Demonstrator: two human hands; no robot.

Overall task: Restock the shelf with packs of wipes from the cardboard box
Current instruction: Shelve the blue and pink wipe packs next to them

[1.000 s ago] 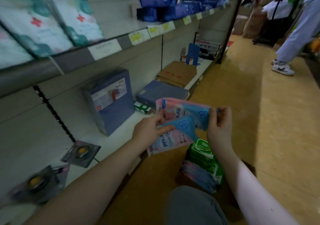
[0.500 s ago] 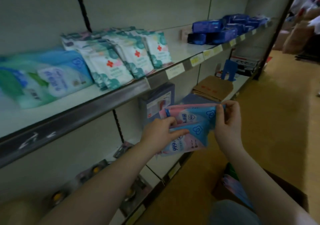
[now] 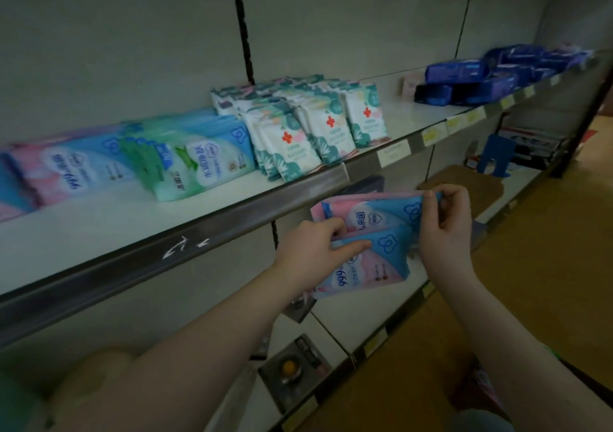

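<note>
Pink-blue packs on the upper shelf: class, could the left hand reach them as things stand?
Likely yes, once freed: nothing blocks the shelf front, but the left hand grips the held packs.

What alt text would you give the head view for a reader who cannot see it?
A person's left hand and right hand hold pink-and-blue wipe packs just below the front edge of a shop shelf. The shelf carries similar pink-and-blue packs, green packs, white packs with red crosses and, farther right, dark blue packs.
</note>
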